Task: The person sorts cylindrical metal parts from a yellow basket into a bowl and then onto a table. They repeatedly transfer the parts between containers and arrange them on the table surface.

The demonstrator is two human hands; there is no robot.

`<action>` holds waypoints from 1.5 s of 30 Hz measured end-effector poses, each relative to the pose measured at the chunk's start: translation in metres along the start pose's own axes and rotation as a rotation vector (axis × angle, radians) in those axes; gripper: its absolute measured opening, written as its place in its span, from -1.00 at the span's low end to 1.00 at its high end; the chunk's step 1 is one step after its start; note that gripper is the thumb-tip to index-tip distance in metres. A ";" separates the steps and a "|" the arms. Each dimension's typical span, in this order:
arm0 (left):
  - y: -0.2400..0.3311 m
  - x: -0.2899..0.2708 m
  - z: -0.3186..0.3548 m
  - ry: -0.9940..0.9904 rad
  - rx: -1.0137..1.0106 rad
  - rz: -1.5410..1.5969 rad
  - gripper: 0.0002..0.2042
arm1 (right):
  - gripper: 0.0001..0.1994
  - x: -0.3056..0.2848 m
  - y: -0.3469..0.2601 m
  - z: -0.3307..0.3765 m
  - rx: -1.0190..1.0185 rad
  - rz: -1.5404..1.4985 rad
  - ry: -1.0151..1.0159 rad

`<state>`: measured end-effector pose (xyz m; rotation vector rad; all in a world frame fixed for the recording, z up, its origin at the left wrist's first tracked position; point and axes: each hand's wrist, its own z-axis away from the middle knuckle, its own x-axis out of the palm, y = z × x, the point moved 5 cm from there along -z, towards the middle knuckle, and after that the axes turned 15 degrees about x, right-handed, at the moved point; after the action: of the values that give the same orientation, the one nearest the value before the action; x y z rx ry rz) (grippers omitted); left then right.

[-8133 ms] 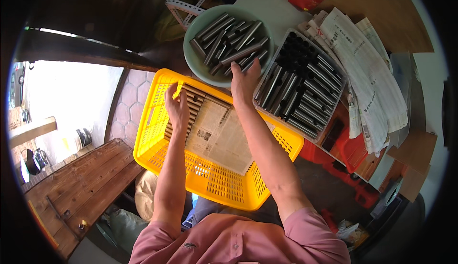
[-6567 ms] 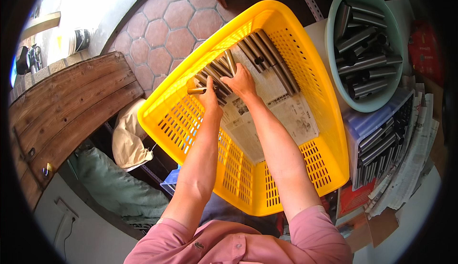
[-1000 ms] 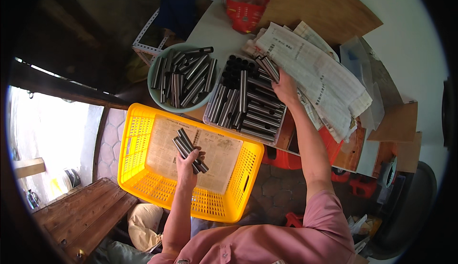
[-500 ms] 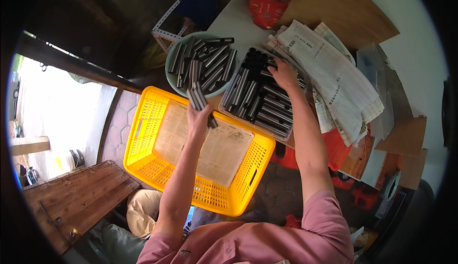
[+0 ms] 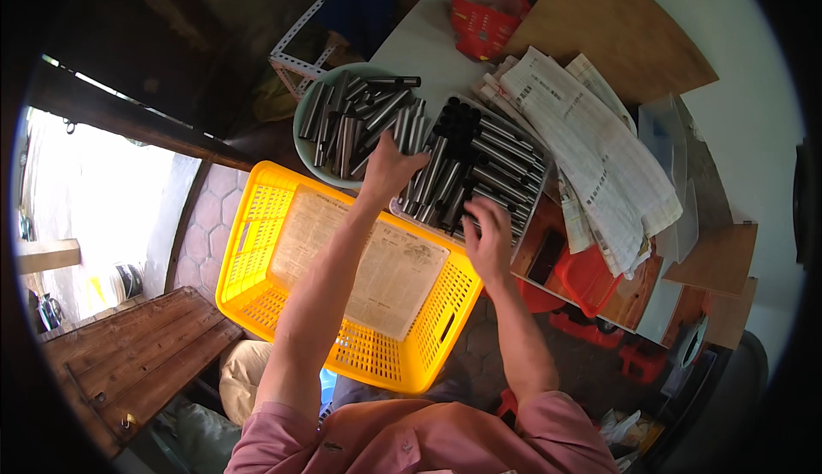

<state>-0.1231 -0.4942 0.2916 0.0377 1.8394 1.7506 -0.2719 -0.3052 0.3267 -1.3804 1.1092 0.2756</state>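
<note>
My left hand [image 5: 392, 170] is closed round a bunch of metal rods [image 5: 411, 127], held upright between a round pale green basin [image 5: 301, 136] and a clear plastic box [image 5: 539, 191]. Loose shiny rods [image 5: 347, 144] lie in the basin, pointing various ways. Rods fill the box in groups: some stand with dark ends up, others lie in rows [image 5: 505, 153]. Over the box's near edge is my right hand [image 5: 488, 238], its fingers bent and apart, close to the rods there. Its fingertips partly hide what they touch.
A yellow plastic crate [image 5: 235, 260] lined with printed paper sits in front of me, below both forearms. Newspaper sheets [image 5: 591, 149] are stacked right of the box. A red bag [image 5: 486, 24] stands behind. A wooden bench [image 5: 145, 354] is at left, red plastic items [image 5: 591, 281] at right.
My left hand has moved right with the rods, from over the crate and basin edge to the box's left side. My right hand has come back from the box's far side to its near edge.
</note>
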 end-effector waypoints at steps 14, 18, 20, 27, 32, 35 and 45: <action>-0.026 -0.055 -0.141 -0.443 0.254 -1.187 -0.45 | -0.76 -0.046 0.058 0.160 0.409 -0.127 -0.195; -0.031 -0.028 -0.152 -0.586 0.633 -1.289 -0.41 | -0.76 -0.055 0.062 0.163 0.476 -0.161 -0.183; -0.040 -0.022 -0.157 -0.613 0.690 -1.322 -0.39 | -0.76 -0.059 0.063 0.168 0.487 -0.158 -0.197; -0.072 -0.042 -0.142 -0.422 0.748 -1.180 -0.37 | -0.80 -0.053 0.060 0.171 0.443 -0.126 -0.211; -0.043 -0.084 -0.035 0.015 0.662 -0.738 -0.49 | -0.60 -0.032 0.072 0.193 0.455 0.010 -0.171; -0.068 -0.111 0.078 0.205 0.453 -0.753 -0.56 | -0.41 -0.011 0.099 0.230 0.894 -0.242 -0.107; -0.164 -0.064 0.486 0.928 -0.582 0.350 -0.27 | -0.58 0.067 0.129 0.306 1.133 -0.645 -0.740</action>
<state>0.1990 -0.1037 0.1864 -0.8564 1.8486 2.7992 -0.1918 -0.0368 0.1357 -0.4449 0.0587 -0.2867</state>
